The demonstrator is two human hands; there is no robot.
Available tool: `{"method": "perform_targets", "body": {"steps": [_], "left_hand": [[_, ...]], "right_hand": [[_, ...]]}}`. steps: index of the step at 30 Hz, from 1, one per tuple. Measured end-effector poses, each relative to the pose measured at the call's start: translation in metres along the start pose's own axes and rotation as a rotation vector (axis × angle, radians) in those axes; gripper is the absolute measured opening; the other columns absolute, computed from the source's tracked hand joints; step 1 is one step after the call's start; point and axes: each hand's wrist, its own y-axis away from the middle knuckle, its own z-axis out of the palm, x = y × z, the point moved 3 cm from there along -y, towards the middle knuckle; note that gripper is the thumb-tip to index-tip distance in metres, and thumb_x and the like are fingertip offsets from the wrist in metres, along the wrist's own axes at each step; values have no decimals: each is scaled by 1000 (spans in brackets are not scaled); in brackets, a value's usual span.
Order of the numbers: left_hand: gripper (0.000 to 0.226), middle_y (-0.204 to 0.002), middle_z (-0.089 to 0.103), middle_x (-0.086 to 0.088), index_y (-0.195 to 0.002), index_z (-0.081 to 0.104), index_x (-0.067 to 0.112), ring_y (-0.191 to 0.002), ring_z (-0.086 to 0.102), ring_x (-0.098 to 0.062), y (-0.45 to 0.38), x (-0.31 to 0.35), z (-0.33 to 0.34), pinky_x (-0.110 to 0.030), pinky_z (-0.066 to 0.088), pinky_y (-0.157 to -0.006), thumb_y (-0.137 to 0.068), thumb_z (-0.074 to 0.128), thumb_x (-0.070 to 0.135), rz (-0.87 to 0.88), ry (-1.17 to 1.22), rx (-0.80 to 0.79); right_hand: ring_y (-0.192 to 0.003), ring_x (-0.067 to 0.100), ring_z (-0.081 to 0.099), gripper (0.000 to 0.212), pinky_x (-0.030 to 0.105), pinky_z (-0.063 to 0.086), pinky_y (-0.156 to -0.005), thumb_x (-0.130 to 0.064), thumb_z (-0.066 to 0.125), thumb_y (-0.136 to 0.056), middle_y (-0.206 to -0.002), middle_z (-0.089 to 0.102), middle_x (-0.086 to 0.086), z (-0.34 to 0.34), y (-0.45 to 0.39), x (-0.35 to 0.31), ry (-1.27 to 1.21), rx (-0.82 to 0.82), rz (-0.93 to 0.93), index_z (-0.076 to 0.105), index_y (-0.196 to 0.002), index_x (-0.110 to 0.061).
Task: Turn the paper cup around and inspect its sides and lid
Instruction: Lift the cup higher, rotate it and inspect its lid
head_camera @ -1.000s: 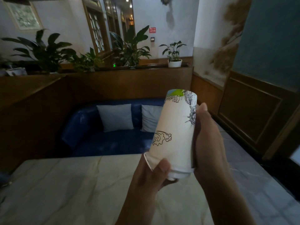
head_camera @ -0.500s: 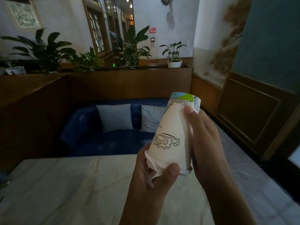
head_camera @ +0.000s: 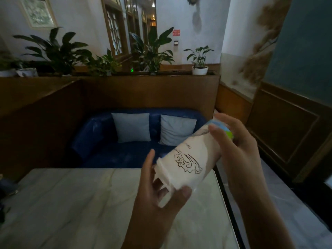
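Note:
A white paper cup [head_camera: 190,159] with a brown cloud drawing and a blue-green band is held in the air above the table, upside down and tilted, its base up to the right. Its white plastic lid [head_camera: 164,184] points down-left toward me. My left hand [head_camera: 161,198] holds the lid end, thumb under the rim and fingers behind it. My right hand [head_camera: 237,146] grips the cup's base end, fingers curled over the coloured band. The far side of the cup is hidden.
A pale marble table [head_camera: 80,209] lies below my hands, its right edge near my right forearm. A blue sofa [head_camera: 100,141] with two light cushions stands behind it, ringed by wooden partitions [head_camera: 143,92] with potted plants. A tiled floor [head_camera: 294,203] runs on the right.
The cup has tipped from nearly upright to a slant, base swinging right and lid toward me. My right hand has slid up to the base end; my left thumb has moved under the rim.

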Motion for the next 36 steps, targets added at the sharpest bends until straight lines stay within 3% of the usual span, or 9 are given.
{"method": "perform_targets", "body": {"steps": [4, 6, 9, 12, 16, 20, 26, 29, 36], "left_hand": [[105, -114, 66, 27, -125, 30, 67, -102, 67, -2, -8, 10, -21, -21, 59, -66, -38, 89, 58, 64, 40, 178], [105, -118, 66, 22, -133, 27, 61, -105, 66, -4, -11, 13, -29, -17, 57, -67, -46, 85, 59, 88, 23, 249], [108, -119, 66, 20, -139, 24, 55, -107, 65, -3, -16, 14, -34, -26, 57, -78, -47, 79, 69, 94, -61, 266], [122, -111, 69, 18, -142, 24, 51, -101, 67, -4, -18, 13, -30, -30, 55, -80, -36, 80, 75, 55, -91, 224], [124, -103, 69, 24, -142, 26, 48, -93, 68, 3, -13, 15, -21, -13, 55, -66, -33, 76, 78, 11, -98, 212], [120, -103, 70, 20, -135, 31, 53, -95, 69, -4, -2, 25, -19, -22, 59, -64, -26, 72, 83, -46, -9, 181], [104, -114, 73, -3, -122, 60, 30, -107, 68, -24, 11, 18, -12, -52, 49, -96, -32, 78, 78, -232, 123, 1], [68, -109, 75, 0, -107, 67, 40, -102, 71, -22, 15, 8, -7, -46, 53, -89, -48, 75, 73, -281, 115, -43], [70, -108, 75, -7, -112, 65, 32, -98, 72, -29, 18, 1, -7, -49, 56, -82, -56, 74, 72, -303, 137, -35]], "right_hand": [[-87, 1, 71, 18, 12, 56, -57, -37, 55, -96, -94, 70, -15, -5, 7, 26, 157, -105, 65, 67, -108, -35], [-85, -1, 69, 18, 11, 54, -57, -27, 53, -99, -89, 70, -16, 2, 14, 37, 445, -285, 90, 67, -101, -37], [-94, -8, 64, 30, 13, 54, -74, -26, 61, -98, -109, 64, -26, 12, 23, 37, 760, -457, 49, 60, -123, -44], [-110, -8, 66, 32, 21, 57, -90, -44, 58, -93, -119, 71, -22, 17, 27, 24, 400, -446, 63, 59, -124, -51], [-111, 4, 73, 57, 28, 62, -89, -70, 64, -83, -120, 76, -13, 28, 39, 17, 219, -537, 83, 63, -132, -40], [-100, 9, 77, 48, 32, 63, -83, -65, 57, -86, -108, 80, -12, 25, 40, 10, 101, -417, 45, 70, -120, -35], [-106, 19, 77, 28, 26, 61, -89, -49, 69, -87, -112, 81, 0, 18, 45, 10, -145, -340, 63, 78, -109, -34], [-103, 21, 78, 33, 28, 62, -84, -51, 62, -93, -109, 81, 2, 18, 50, 21, -182, -222, 100, 77, -111, -28], [-104, 22, 78, 38, 28, 62, -86, -41, 58, -90, -111, 81, 3, 18, 55, 29, -195, -210, 121, 73, -117, -20]]}}
